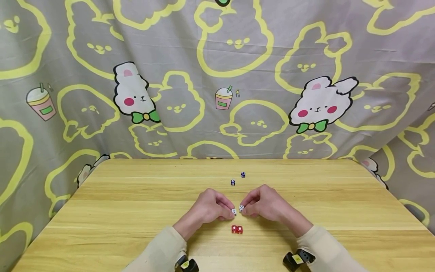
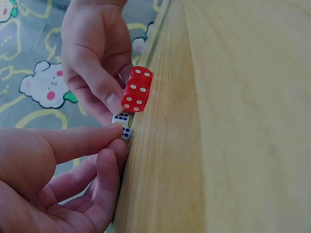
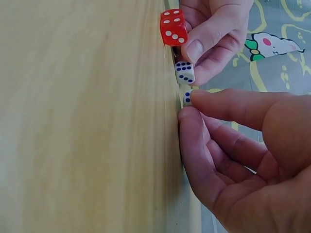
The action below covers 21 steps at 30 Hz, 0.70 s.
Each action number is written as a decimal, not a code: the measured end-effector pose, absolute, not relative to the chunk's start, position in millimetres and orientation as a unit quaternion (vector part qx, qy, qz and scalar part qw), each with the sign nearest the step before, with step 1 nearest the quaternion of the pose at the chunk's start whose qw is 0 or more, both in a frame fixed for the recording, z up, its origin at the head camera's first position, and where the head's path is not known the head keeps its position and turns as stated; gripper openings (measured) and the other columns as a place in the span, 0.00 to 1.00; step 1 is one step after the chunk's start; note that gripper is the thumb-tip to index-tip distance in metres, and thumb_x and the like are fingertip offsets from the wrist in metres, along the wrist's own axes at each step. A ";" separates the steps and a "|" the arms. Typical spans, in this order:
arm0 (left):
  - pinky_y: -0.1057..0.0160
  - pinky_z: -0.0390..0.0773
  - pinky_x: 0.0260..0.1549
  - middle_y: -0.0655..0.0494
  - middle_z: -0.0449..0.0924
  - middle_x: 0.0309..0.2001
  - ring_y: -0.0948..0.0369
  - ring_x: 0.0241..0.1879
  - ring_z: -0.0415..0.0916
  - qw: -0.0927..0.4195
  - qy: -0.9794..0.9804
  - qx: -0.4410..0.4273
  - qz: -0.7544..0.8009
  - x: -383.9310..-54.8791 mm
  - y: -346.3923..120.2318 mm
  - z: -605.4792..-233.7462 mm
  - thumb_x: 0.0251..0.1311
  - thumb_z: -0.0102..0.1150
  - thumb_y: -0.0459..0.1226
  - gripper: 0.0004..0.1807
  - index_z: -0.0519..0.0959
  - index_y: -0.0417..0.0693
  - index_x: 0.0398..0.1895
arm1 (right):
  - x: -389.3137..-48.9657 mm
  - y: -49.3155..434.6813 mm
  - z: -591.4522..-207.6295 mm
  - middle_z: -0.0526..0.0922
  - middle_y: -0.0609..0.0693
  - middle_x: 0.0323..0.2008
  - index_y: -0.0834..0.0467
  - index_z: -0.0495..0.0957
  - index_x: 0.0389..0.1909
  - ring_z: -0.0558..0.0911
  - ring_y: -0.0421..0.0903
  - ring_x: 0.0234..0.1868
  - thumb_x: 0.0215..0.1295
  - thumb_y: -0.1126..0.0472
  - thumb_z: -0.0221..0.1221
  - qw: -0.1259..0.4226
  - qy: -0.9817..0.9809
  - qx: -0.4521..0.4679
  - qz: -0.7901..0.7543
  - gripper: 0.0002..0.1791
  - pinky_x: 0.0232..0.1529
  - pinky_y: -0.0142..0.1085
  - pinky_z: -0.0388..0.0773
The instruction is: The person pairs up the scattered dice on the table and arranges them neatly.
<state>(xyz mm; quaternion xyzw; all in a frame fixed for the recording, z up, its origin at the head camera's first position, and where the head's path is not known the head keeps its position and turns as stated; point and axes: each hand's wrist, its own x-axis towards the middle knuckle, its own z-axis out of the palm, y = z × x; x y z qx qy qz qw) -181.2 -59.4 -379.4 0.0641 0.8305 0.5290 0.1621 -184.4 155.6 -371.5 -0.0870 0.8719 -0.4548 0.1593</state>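
My left hand pinches a white die between thumb and forefinger, low over the wooden table. Facing it from the other side, my right hand pinches a second white die the same way. A narrow gap separates these two dice in the head view. Blue pips show on the left hand's die in the right wrist view. Two red dice with white pips sit side by side on the near side of both hands. Fingertips cover part of each white die.
Beyond the hands, two dark blue dice lie apart on the wooden table, one nearer and one farther right. A grey curtain with yellow cartoon outlines hangs behind the table and at both sides.
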 end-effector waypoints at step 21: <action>0.67 0.80 0.27 0.54 0.88 0.26 0.64 0.25 0.81 0.163 0.834 0.070 0.522 -181.0 -58.7 -379.5 0.53 0.78 0.28 0.06 0.90 0.43 0.32 | -178.1 148.5 -372.1 0.87 0.49 0.27 0.59 0.90 0.35 0.82 0.43 0.28 0.57 0.67 0.76 0.167 0.867 -0.112 -0.456 0.06 0.32 0.37 0.81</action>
